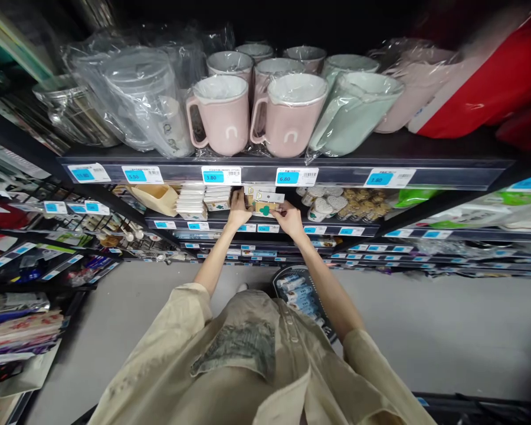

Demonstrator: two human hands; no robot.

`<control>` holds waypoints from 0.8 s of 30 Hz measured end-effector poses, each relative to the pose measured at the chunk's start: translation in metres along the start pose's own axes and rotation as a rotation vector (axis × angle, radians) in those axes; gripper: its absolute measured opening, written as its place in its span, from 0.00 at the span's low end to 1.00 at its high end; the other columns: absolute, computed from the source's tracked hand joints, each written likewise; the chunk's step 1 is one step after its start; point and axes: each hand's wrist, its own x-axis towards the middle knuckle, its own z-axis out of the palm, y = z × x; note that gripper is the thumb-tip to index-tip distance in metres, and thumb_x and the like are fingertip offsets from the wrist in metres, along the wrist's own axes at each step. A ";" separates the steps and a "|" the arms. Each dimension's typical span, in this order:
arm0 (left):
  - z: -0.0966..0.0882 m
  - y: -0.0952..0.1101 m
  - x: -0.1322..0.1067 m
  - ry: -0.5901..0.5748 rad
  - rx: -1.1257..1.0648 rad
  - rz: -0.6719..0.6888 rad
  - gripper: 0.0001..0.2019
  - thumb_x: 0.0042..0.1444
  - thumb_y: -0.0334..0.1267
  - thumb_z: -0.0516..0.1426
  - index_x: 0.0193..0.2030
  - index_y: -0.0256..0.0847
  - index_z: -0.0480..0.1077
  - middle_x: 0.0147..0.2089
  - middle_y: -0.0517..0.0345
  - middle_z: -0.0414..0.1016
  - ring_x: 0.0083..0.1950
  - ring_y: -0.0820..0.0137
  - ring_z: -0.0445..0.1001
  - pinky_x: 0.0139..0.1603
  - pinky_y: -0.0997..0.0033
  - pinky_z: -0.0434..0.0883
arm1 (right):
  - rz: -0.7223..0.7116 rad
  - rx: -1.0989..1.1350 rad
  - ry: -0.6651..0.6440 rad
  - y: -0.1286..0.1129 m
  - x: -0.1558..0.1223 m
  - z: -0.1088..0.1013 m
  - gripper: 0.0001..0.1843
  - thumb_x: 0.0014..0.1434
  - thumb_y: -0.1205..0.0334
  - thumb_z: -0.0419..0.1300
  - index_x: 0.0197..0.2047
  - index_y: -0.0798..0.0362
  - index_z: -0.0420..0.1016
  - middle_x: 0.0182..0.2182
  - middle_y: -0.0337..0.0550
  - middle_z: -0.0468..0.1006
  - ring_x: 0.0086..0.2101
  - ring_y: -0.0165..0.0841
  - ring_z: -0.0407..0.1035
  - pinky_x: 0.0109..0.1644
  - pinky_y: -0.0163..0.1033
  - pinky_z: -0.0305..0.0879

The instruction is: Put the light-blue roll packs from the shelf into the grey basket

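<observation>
On the second shelf, a small tan package [265, 208] with a green clover-like print and a white top strip faces me among similar packs. At its left side is my left hand [239, 211], thumb toward the package and fingertips partly hidden in the shelf. My right hand [289, 218] is closed on the right edge of the package, thumb and fingers pinching it. White boxed packs [216, 198] stand stacked just left of my left hand. Right of my right hand are bundles of white-tipped items [325, 203] in clear wrap.
Pink mugs [228, 118] and a green pitcher-like cup [358, 112] in plastic stand on the shelf above. Price labels line the shelf edge [256, 165]. A dark basket [287, 271] holding blue-and-white packs is on the floor by my feet. A side rack [39, 289] stands left.
</observation>
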 end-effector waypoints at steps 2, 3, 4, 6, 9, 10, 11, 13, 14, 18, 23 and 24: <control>-0.002 -0.001 0.001 -0.036 -0.019 0.010 0.34 0.56 0.30 0.63 0.70 0.42 0.63 0.66 0.39 0.66 0.72 0.47 0.65 0.78 0.46 0.61 | -0.009 -0.061 0.043 0.001 0.007 0.003 0.19 0.60 0.42 0.68 0.40 0.51 0.77 0.41 0.51 0.83 0.33 0.41 0.78 0.45 0.48 0.77; -0.003 -0.001 0.001 -0.056 -0.031 0.010 0.33 0.56 0.30 0.62 0.70 0.42 0.63 0.67 0.40 0.65 0.73 0.48 0.65 0.78 0.46 0.61 | -0.020 -0.082 0.065 0.002 0.009 0.004 0.19 0.59 0.43 0.68 0.42 0.51 0.77 0.45 0.52 0.82 0.33 0.40 0.78 0.46 0.48 0.78; -0.005 0.000 0.001 -0.076 -0.042 0.006 0.33 0.57 0.30 0.61 0.70 0.43 0.63 0.68 0.40 0.64 0.74 0.49 0.64 0.79 0.47 0.60 | -0.031 -0.100 0.078 0.002 0.011 0.004 0.20 0.59 0.44 0.69 0.44 0.51 0.77 0.48 0.54 0.81 0.34 0.40 0.79 0.47 0.48 0.78; -0.009 0.003 0.001 -0.117 -0.065 -0.022 0.34 0.57 0.29 0.59 0.72 0.43 0.63 0.70 0.41 0.63 0.76 0.50 0.61 0.80 0.50 0.57 | -0.042 -0.128 0.079 0.001 0.014 0.006 0.22 0.60 0.45 0.69 0.49 0.52 0.77 0.51 0.56 0.80 0.36 0.42 0.79 0.51 0.50 0.78; -0.014 0.011 0.000 -0.148 -0.104 -0.079 0.34 0.59 0.28 0.55 0.74 0.45 0.63 0.71 0.44 0.63 0.78 0.54 0.59 0.81 0.54 0.55 | -0.016 -0.143 0.052 0.000 0.015 0.013 0.27 0.62 0.44 0.68 0.57 0.52 0.74 0.47 0.55 0.82 0.40 0.45 0.80 0.54 0.53 0.77; -0.016 0.014 -0.001 -0.145 -0.114 -0.092 0.34 0.60 0.28 0.54 0.74 0.46 0.62 0.72 0.45 0.63 0.79 0.54 0.58 0.81 0.54 0.55 | -0.006 -0.138 0.043 -0.001 0.015 0.016 0.30 0.62 0.44 0.67 0.60 0.52 0.72 0.47 0.54 0.83 0.41 0.46 0.80 0.55 0.53 0.77; -0.017 0.017 -0.002 -0.137 -0.117 -0.099 0.34 0.61 0.28 0.54 0.75 0.47 0.62 0.72 0.46 0.64 0.80 0.55 0.57 0.82 0.54 0.54 | 0.002 -0.129 0.036 -0.001 0.015 0.019 0.33 0.63 0.43 0.67 0.64 0.52 0.70 0.48 0.54 0.83 0.42 0.47 0.80 0.56 0.54 0.77; -0.018 0.023 -0.003 -0.120 -0.113 -0.102 0.34 0.63 0.31 0.56 0.76 0.47 0.60 0.74 0.47 0.64 0.81 0.56 0.55 0.82 0.55 0.54 | 0.006 -0.121 0.033 -0.001 0.014 0.026 0.38 0.64 0.43 0.65 0.70 0.52 0.64 0.53 0.56 0.82 0.46 0.48 0.80 0.58 0.54 0.76; -0.018 0.026 -0.004 -0.116 -0.113 -0.097 0.34 0.64 0.33 0.57 0.77 0.47 0.58 0.74 0.46 0.63 0.81 0.56 0.55 0.81 0.55 0.54 | 0.000 -0.131 0.038 -0.002 0.013 0.029 0.40 0.64 0.43 0.65 0.72 0.53 0.62 0.56 0.58 0.81 0.50 0.49 0.79 0.60 0.56 0.75; -0.018 0.031 -0.002 -0.146 -0.149 -0.058 0.41 0.62 0.41 0.64 0.79 0.42 0.54 0.75 0.42 0.66 0.77 0.54 0.63 0.77 0.55 0.61 | -0.033 -0.208 0.044 -0.002 0.015 0.036 0.46 0.65 0.43 0.63 0.78 0.57 0.54 0.67 0.64 0.72 0.65 0.56 0.67 0.68 0.63 0.67; -0.020 0.030 0.002 -0.229 -0.200 -0.090 0.40 0.62 0.42 0.63 0.78 0.40 0.55 0.69 0.42 0.75 0.71 0.53 0.73 0.72 0.55 0.68 | 0.001 -0.094 -0.103 -0.007 0.026 0.030 0.43 0.64 0.49 0.65 0.77 0.55 0.59 0.61 0.57 0.79 0.59 0.52 0.75 0.65 0.55 0.72; -0.020 0.029 0.003 -0.243 -0.201 -0.111 0.40 0.63 0.43 0.63 0.78 0.40 0.55 0.69 0.42 0.75 0.70 0.52 0.74 0.71 0.54 0.69 | -0.003 -0.084 -0.127 -0.008 0.028 0.028 0.41 0.64 0.50 0.65 0.75 0.54 0.62 0.59 0.55 0.81 0.57 0.52 0.77 0.63 0.55 0.73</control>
